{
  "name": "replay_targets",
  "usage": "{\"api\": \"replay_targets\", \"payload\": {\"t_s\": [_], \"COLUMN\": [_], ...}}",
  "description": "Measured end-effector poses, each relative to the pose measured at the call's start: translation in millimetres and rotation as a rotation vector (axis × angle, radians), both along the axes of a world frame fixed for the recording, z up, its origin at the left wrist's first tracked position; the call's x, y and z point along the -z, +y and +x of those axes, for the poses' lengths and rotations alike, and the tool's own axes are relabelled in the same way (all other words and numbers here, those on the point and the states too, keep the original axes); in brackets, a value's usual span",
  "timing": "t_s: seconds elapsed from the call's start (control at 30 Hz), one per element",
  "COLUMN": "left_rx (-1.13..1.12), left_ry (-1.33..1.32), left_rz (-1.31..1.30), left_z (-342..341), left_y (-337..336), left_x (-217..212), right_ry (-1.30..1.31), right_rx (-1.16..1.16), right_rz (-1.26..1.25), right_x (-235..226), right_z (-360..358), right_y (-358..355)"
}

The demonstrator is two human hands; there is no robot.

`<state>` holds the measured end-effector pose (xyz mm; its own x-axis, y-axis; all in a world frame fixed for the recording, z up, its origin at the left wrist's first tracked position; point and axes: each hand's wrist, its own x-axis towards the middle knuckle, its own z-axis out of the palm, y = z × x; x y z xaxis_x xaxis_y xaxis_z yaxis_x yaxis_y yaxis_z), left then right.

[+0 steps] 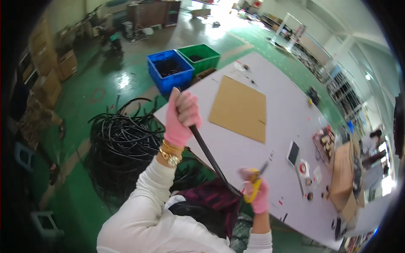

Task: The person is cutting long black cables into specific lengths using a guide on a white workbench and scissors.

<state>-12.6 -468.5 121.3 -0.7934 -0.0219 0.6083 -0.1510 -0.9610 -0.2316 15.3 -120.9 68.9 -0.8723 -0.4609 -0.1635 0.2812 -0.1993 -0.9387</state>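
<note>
My left hand [184, 113], in a pink fingerless glove, is closed around a long black flexible strip [212, 161] near its upper end. The strip slants down to the right, its lower part reaching my right hand [260, 198]. That hand, also pink-gloved, grips yellow-handled scissors [253, 190], slightly blurred, blades pointing up and away. Whether my right fingers also touch the strip I cannot tell. Left of the table, a big tangled heap of black strips [122, 141] lies on the floor.
A pale table [291, 109] bears a flat cardboard sheet [239, 109], a dark-screened device [292, 152], tape rolls and an open carton [342, 177]. Beyond its far-left edge stand a blue crate [162, 82] and a green crate [209, 61]. A person's legs and a stool [47, 223] are at left.
</note>
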Motion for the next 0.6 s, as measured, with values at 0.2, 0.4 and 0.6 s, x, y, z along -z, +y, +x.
{"api": "replay_targets", "payload": {"t_s": [0.2, 0.4, 0.6], "left_rx": [-0.423, -1.620, -1.789], "left_ry": [-0.447, -1.308, -0.393], "left_rz": [-0.100, -1.297, -2.231], "left_z": [-10.1, -21.2, -23.0], "left_y": [-33.7, -42.5, -35.7], "left_x": [64.1, 156.5, 145.8], "right_ry": [0.052, 0.117, 0.260], "right_rx": [-0.436, -0.125, -0.308], "right_rz": [0.316, 0.599, 0.818], "right_x": [-13.2, 15.8, 35.2], "right_z": [13.5, -23.6, -69.3], "right_y": [-94.7, -97.8, -105.7]}}
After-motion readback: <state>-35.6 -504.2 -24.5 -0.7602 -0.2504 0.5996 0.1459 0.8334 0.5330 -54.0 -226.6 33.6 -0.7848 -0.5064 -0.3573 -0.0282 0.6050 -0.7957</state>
